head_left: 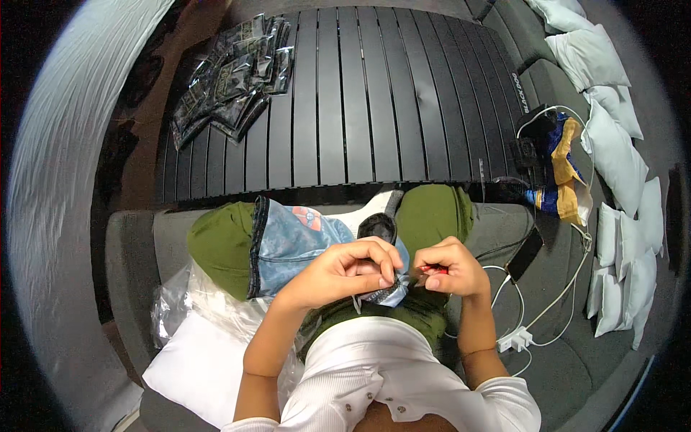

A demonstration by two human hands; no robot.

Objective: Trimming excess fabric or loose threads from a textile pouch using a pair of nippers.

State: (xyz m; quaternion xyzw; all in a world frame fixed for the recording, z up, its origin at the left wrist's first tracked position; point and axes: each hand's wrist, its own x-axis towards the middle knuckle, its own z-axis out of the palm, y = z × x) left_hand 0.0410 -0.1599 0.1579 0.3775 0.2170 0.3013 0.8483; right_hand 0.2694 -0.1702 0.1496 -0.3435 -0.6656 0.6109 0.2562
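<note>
Grips a small red tool in the right hand, right of centre in the frame, fingers closed around most of it. Curls the left hand at the lower right end of a blue cloth, thumb and fingertips close together; cannot tell whether pinching fabric. Drapes the cloth just below centre, over green trousers, dark-trimmed edge to the left. Could nick fabric or fingertip through a slip of the tool, if sharp, so near both. Could lose the cloth's position, too, through a loose left hold. Sits on a grey sofa, beside plastic film and a white cushion at lower left. Might snag the right arm on cables at right. Faces a black table, topped at upper left with dark packets.
</note>
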